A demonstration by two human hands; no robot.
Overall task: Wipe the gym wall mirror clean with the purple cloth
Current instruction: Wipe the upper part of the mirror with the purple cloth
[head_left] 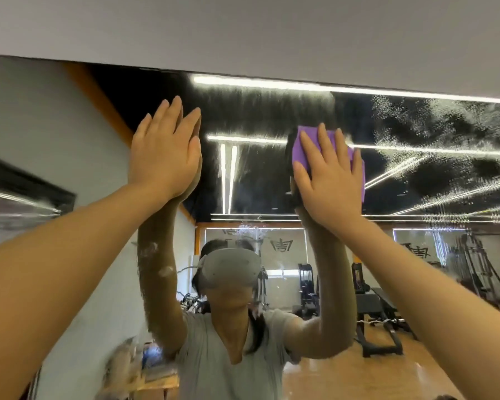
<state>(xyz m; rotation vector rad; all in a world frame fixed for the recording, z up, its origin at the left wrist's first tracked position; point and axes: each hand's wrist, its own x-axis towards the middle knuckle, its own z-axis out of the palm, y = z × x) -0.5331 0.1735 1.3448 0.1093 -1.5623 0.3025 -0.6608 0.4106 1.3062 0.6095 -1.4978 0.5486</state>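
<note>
The folded purple cloth [300, 145] sits high on the large glass wall mirror [272, 180], pressed flat under the right hand [328, 180] with straight fingers. Spray droplets [422, 128] lie to its right. The left hand [165, 154] rests flat, empty, farther off.

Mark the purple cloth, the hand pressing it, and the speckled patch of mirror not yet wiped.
purple cloth [300, 140]: head view, upper left corner.
right hand [326, 180]: head view, back of hand, flat on cloth.
speckled patch [433, 125]: head view, droplets on mirror, right of cloth.
</note>
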